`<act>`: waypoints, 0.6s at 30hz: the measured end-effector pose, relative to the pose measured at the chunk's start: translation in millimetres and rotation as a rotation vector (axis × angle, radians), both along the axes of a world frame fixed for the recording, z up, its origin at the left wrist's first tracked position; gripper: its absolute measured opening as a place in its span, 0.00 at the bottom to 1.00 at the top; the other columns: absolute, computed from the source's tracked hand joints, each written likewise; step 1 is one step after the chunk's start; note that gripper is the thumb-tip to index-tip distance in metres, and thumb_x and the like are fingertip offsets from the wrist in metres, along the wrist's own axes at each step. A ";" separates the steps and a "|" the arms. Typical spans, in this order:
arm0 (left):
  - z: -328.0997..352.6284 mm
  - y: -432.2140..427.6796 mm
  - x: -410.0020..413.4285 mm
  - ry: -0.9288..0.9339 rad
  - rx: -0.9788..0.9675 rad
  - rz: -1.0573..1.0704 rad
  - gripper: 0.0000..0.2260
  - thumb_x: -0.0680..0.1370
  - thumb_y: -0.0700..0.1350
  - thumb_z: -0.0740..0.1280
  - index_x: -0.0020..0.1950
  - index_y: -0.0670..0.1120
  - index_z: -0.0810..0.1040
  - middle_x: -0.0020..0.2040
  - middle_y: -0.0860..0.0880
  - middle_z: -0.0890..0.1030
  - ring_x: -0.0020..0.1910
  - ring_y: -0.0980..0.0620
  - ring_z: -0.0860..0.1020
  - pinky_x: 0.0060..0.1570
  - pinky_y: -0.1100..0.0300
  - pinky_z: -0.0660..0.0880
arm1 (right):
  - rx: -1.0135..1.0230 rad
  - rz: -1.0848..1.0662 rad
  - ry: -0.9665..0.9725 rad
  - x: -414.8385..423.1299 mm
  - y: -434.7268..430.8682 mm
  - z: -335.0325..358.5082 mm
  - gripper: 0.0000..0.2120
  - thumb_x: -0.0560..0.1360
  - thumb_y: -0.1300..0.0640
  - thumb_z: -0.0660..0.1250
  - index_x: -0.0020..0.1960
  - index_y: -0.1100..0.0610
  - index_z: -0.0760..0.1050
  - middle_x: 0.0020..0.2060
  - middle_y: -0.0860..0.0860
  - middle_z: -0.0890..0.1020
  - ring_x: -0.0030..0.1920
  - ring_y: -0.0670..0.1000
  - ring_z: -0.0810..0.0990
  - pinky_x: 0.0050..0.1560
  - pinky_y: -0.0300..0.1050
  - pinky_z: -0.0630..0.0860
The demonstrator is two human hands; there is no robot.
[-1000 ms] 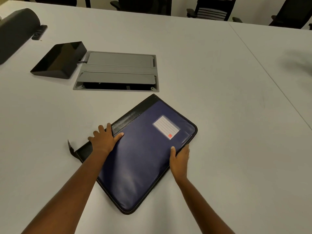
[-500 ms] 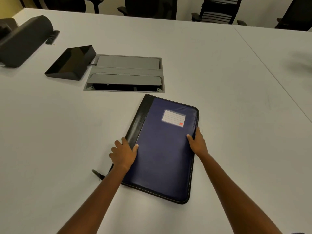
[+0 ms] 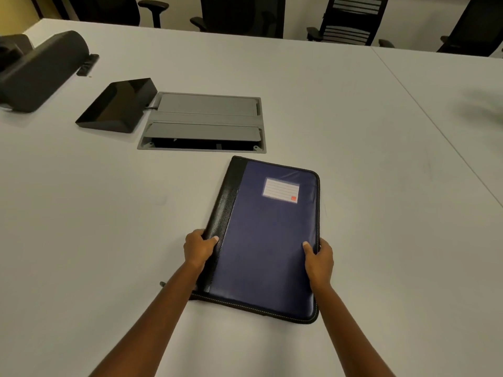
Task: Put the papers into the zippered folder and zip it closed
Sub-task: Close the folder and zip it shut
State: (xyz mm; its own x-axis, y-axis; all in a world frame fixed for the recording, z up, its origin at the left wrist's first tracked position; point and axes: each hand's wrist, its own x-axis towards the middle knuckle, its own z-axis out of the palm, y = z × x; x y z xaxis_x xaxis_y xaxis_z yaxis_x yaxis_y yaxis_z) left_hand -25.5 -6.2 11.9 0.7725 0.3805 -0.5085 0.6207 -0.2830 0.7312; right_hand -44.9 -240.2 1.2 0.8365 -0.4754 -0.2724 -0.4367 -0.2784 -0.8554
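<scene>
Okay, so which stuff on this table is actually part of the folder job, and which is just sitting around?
Part of the job:
zippered folder
left hand
right hand

Just lying about:
black wedge-shaped device
grey cable hatch
dark cylindrical object
office chairs

left hand [image 3: 198,248]: curled, gripping | right hand [image 3: 319,258]: curled, gripping | arms extended

One folder [image 3: 268,238] w/ one label [image 3: 281,190] on its cover, two hands on it: left hand [image 3: 198,248], right hand [image 3: 319,259]. One gray floor-box panel [image 3: 202,122] set in the table [image 3: 353,131], one black wedge-shaped device [image 3: 117,106] beside it, one dark cylinder-ish thing [image 3: 40,73] far left. Approx. four office chairs at the back, partly cut off.
</scene>
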 end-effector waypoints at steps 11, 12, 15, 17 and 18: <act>4.7 6.7 9.3 -0.087 -0.114 0.198 0.13 0.75 0.38 0.67 0.59 0.35 0.76 0.55 0.37 0.81 0.53 0.38 0.79 0.57 0.49 0.75 | -0.056 0.123 -0.066 65.7 5.4 23.5 0.18 0.76 0.58 0.64 0.63 0.64 0.69 0.60 0.61 0.76 0.59 0.61 0.75 0.61 0.54 0.72; 4.9 10.2 11.6 -0.089 -0.105 0.205 0.12 0.75 0.38 0.67 0.58 0.35 0.76 0.55 0.37 0.81 0.53 0.38 0.79 0.57 0.50 0.75 | -0.050 0.132 -0.059 70.0 9.0 23.4 0.19 0.76 0.58 0.63 0.64 0.64 0.68 0.61 0.61 0.76 0.60 0.61 0.75 0.62 0.55 0.72; 4.9 20.1 17.7 -0.086 -0.084 0.220 0.12 0.75 0.38 0.67 0.56 0.35 0.77 0.55 0.36 0.81 0.53 0.38 0.79 0.57 0.50 0.74 | -0.027 0.143 -0.038 78.0 19.4 18.8 0.19 0.76 0.58 0.63 0.65 0.64 0.68 0.61 0.61 0.75 0.60 0.61 0.74 0.63 0.56 0.72; 4.3 25.8 20.3 -0.083 -0.069 0.219 0.12 0.74 0.37 0.67 0.56 0.35 0.77 0.55 0.36 0.81 0.53 0.38 0.79 0.57 0.50 0.74 | -0.008 0.147 -0.018 77.7 24.7 13.2 0.18 0.76 0.59 0.62 0.64 0.65 0.68 0.61 0.61 0.76 0.60 0.61 0.75 0.63 0.56 0.72; 3.5 28.3 21.0 -0.080 -0.059 0.209 0.12 0.74 0.37 0.68 0.56 0.35 0.77 0.54 0.36 0.81 0.53 0.38 0.79 0.56 0.50 0.73 | 0.000 0.154 -0.013 76.3 26.4 10.1 0.17 0.76 0.59 0.62 0.63 0.65 0.69 0.60 0.62 0.76 0.59 0.62 0.75 0.62 0.55 0.73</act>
